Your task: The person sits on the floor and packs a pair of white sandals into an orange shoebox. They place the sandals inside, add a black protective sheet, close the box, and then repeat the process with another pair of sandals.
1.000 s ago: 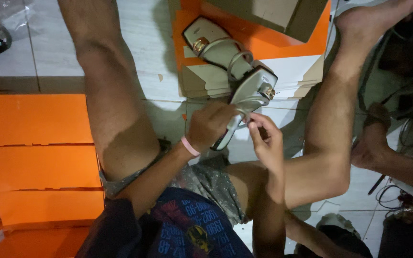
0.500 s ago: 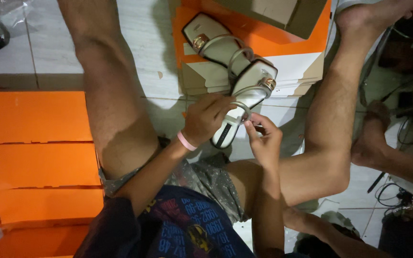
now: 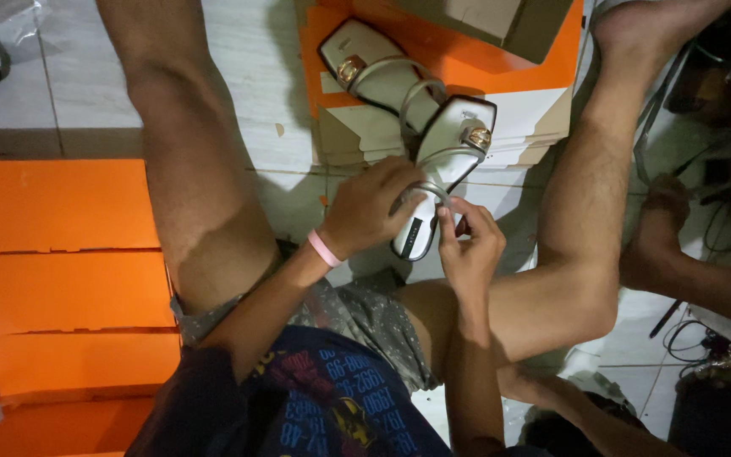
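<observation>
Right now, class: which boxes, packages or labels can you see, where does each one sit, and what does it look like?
Stack of flat orange cardboard boxes: on the left, rectangular lids.
Orange box lid: top centre, under a brown cardboard box.
Pale folded cardboard sheets: beneath the sandals.
Small dark label: on the insole of the cream sandal in both hands.

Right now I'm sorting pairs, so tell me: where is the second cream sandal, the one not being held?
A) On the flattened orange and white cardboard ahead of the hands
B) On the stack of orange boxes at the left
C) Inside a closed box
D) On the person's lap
A: the loose sandal lies on the flattened cardboard, just beyond the held sandal that the left hand and right hand grip.
</observation>
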`<state>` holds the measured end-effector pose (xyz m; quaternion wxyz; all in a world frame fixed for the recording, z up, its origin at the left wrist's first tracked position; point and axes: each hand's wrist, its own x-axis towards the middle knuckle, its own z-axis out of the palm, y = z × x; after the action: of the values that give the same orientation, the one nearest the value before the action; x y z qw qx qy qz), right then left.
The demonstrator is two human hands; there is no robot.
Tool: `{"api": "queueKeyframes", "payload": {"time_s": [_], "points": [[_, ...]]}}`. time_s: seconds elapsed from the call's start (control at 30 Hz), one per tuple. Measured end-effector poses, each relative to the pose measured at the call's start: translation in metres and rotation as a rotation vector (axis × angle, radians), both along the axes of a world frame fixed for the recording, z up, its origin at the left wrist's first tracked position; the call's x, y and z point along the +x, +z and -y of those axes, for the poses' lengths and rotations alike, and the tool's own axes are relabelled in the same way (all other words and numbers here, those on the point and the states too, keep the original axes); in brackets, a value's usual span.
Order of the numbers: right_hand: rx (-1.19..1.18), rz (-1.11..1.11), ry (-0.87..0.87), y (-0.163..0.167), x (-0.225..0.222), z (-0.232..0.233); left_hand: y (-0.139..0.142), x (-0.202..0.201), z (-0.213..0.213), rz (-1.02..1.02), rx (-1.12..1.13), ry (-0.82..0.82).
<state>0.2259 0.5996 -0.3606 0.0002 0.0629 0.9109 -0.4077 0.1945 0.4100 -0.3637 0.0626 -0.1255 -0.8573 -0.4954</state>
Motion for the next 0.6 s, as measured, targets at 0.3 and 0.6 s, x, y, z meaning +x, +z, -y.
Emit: {"api": "queueKeyframes", "payload": {"time_s": [0.3,0.6], "points": [[0.002,-0.062,0.032,-0.006,0.000,-0.003,-0.010,-0.013,-0.020,-0.185,-0.212,-0.163],[-0.181,0.093,-0.095,-0.029,0.001,-0.013,-0.016,-0.008,-0.026,-0.228,-0.222,-0.089]]}}
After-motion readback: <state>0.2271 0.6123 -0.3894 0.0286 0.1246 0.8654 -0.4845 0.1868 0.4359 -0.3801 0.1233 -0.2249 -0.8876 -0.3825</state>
